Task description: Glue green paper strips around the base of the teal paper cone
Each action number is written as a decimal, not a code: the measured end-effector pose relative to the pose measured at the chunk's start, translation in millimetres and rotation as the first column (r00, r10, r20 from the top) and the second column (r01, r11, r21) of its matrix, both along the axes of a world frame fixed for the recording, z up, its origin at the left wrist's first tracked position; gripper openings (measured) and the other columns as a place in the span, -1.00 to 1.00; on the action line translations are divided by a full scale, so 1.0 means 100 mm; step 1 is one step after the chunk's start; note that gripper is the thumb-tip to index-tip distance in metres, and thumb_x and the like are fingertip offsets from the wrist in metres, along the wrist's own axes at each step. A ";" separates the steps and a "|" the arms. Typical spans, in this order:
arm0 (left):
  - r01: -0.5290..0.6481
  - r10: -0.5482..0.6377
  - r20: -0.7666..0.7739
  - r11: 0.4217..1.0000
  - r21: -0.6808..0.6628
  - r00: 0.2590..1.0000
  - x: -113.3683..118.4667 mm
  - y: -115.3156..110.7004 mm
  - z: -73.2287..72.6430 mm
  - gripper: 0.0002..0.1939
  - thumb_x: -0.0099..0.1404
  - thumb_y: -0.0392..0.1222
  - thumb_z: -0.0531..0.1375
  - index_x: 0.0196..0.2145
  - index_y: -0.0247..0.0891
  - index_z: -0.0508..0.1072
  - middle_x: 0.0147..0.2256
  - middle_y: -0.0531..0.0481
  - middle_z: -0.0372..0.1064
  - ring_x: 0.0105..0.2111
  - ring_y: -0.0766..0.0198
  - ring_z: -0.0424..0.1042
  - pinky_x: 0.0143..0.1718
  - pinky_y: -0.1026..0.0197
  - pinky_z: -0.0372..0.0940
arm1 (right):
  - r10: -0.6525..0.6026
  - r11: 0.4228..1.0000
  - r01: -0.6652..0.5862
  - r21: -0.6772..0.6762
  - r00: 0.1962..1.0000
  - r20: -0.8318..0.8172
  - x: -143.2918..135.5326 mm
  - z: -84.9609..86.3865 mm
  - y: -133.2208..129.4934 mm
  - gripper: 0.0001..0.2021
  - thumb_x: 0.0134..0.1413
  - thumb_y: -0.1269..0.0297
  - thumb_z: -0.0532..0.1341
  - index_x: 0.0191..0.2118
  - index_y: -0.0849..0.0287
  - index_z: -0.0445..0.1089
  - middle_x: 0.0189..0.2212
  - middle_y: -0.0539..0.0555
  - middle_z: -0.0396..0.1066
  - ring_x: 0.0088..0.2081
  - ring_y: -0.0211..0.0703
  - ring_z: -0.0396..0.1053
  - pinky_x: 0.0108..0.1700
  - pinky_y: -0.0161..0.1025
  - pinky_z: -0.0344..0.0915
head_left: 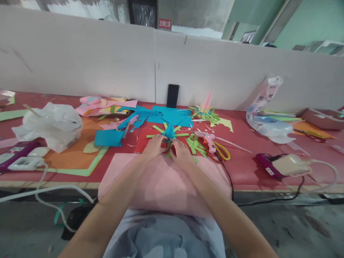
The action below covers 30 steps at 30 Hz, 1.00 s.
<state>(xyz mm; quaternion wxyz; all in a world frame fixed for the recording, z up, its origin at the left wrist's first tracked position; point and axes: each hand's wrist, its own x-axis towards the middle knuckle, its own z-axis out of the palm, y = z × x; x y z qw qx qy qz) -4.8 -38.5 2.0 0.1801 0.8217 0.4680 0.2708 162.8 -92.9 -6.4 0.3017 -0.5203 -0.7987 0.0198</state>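
Note:
A blue paper cone [169, 132] stands point up on a red board [141, 140], with light green paper strips [181, 135] spreading out from its base. My left hand [156, 145] has its fingertips pressed at the cone's near left side. From the right, my right hand [181, 150] pinches at the same base, close to a green strip that points toward me. The exact grip of the fingertips is partly hidden. Beside the right hand lie loose cut green strips [195, 144], a pink glue gun [209, 140] and yellow-handled scissors [223, 152].
Behind are blue paper sheets [172, 114], a phone [172, 95] against the white partition and a pink cone with woven strips [206, 105]. A crumpled plastic bag [53, 125] lies left. Power strips [271, 166] and cables sit at both sides.

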 end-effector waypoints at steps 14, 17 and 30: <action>0.042 -0.036 -0.112 0.998 0.051 0.993 -0.01 -0.02 0.03 -0.61 0.18 -0.05 0.20 -0.02 -0.11 0.44 -0.12 -0.07 0.29 -0.09 0.12 0.31 -0.07 0.14 0.24 | -0.008 1.000 0.008 -0.024 1.000 0.022 0.01 0.01 0.00 -0.82 0.14 0.37 0.05 -0.14 0.14 0.26 0.12 0.14 0.26 0.16 -0.02 0.16 0.13 0.01 0.14; 0.046 -0.037 -0.141 0.997 0.064 0.989 -0.01 -0.05 0.06 -0.63 0.21 -0.05 0.18 -0.03 -0.12 0.45 -0.11 -0.08 0.29 -0.08 0.12 0.31 -0.08 0.14 0.24 | -0.004 1.000 0.004 -0.017 1.000 0.012 0.01 -0.01 0.01 -0.84 0.13 0.36 0.06 -0.15 0.14 0.26 0.11 0.13 0.27 0.15 -0.02 0.18 0.12 0.01 0.15; 0.042 -0.038 -0.113 0.999 0.032 0.993 -0.02 -0.03 0.06 -0.65 0.17 -0.06 0.21 -0.07 -0.09 0.48 -0.15 -0.06 0.30 -0.11 0.13 0.32 -0.08 0.15 0.25 | -0.011 1.000 0.011 -0.006 1.000 0.000 -0.01 0.05 -0.02 -0.89 0.09 0.41 0.06 -0.24 0.13 0.25 -0.21 0.11 0.40 -0.09 -0.06 0.32 -0.06 -0.13 0.24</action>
